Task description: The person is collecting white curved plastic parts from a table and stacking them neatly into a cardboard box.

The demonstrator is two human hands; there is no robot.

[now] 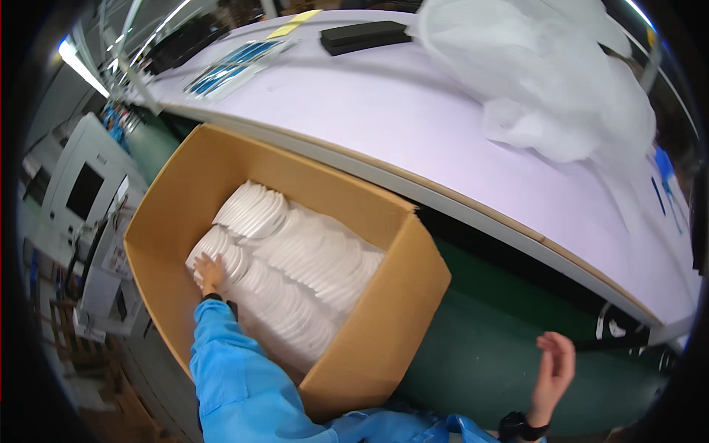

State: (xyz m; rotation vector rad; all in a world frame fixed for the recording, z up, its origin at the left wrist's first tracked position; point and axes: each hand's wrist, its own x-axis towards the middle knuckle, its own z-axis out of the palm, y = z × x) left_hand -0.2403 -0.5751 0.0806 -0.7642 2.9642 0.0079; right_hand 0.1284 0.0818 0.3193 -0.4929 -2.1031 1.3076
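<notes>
An open cardboard box [384,347] holds rows of thin white round pieces [288,310] like plates or lids, stood on edge and packed tightly. They look partly wrapped in clear film. My left hand [210,273] reaches into the box and lies against the left end of the nearer row, with its fingers spread. Whether a piece is caught under those fingertips is too small to tell, but no grip shows. Off to the right of the box, my right hand [555,369] is raised above the floor, loosely bent, with the thumb apart and nothing in it.
A long pale table [369,96] runs behind the box. On it lie a large heap of white translucent film [546,74], a black flat case [365,35], blue items in clear packaging [240,66] and a blue pen-like item [658,196]. A grey machine [92,192] stands left.
</notes>
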